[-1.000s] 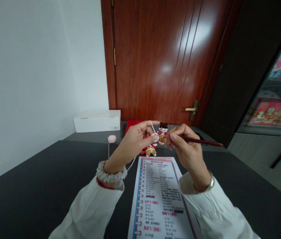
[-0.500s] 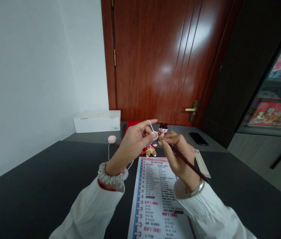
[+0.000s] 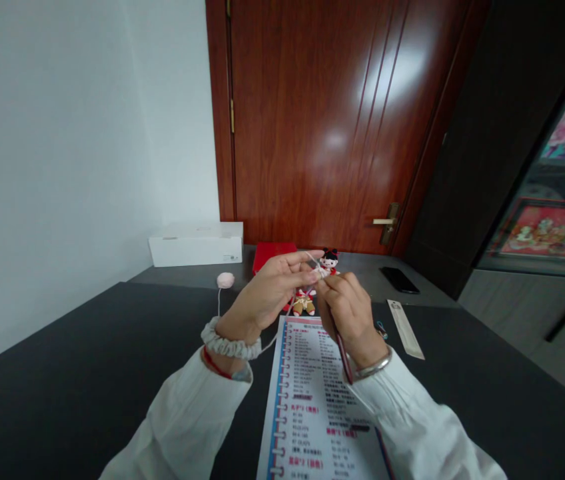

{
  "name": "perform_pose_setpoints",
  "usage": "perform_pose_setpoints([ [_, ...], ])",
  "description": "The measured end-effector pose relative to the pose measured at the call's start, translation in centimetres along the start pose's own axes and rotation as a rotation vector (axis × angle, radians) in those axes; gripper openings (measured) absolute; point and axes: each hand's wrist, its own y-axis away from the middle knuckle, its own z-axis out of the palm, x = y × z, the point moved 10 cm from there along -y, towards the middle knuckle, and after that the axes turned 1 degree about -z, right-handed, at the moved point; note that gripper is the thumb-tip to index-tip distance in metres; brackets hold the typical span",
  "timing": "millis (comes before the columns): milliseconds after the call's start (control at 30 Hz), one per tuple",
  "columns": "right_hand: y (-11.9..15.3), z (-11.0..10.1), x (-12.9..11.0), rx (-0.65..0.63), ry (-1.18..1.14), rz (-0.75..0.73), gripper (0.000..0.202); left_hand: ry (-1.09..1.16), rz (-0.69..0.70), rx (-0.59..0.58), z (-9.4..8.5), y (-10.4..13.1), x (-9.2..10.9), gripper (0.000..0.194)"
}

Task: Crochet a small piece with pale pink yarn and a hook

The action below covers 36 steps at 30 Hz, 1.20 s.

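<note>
My left hand (image 3: 275, 287) pinches a small pale pink crochet piece (image 3: 320, 271), with yarn running over its raised index finger. Close beside it, my right hand (image 3: 350, 310) grips a crochet hook (image 3: 343, 357); the dark handle slants down below the palm, and the tip meets the piece between both hands. From a pale pink yarn ball (image 3: 225, 280) on the left, a strand passes behind my left wrist. Behind the hands is a doll with black hair buns (image 3: 330, 259), and a small figure in brown trousers (image 3: 304, 303) lies below it.
A ring-bound sheet of printed text (image 3: 312, 413) lies under the hands. Around it are a white box (image 3: 196, 245), a red box (image 3: 273, 253), a black phone (image 3: 400, 280), a pale strip (image 3: 405, 329) and a small blue item (image 3: 381, 329).
My right hand has turned, swinging the hook's handle from pointing right to pointing down. My left index finger has lowered slightly. The small blue item has come into view.
</note>
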Motion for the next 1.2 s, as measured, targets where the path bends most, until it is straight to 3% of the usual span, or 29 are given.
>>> perform_pose_setpoints([
  [100,-0.1,0.0,0.9,0.069,-0.097,0.185,0.018,-0.148,0.114,0.087,-0.5,0.0,1.2,0.039],
  [333,1.3,-0.3,5.4,0.288,-0.662,0.739,0.011,-0.43,0.241,0.145,-0.7,0.6,3.2,0.046],
  [500,1.7,0.8,6.7,0.303,-0.949,0.909,0.016,-0.582,0.349,0.105,-0.2,1.0,4.0,0.007],
  [600,1.2,0.3,6.4,0.224,-0.876,0.855,0.016,-0.637,0.384,0.1,0.0,1.1,4.3,0.01],
  [733,-1.2,-1.0,3.2,-0.01,-0.548,0.401,0.015,-0.693,0.418,0.104,0.2,1.3,4.8,0.016],
  [800,-1.5,-1.1,2.2,-0.082,-0.494,0.277,0.019,-0.724,0.43,0.09,0.4,1.3,4.9,0.017],
  [1000,-0.6,-1.4,4.9,0.042,-0.693,0.542,0.013,-0.805,0.411,0.042,0.5,1.3,4.4,0.014],
  [1200,0.8,-0.2,7.0,0.14,-0.963,0.773,0.014,-0.748,0.381,0.026,0.5,1.2,4.3,0.007],
])
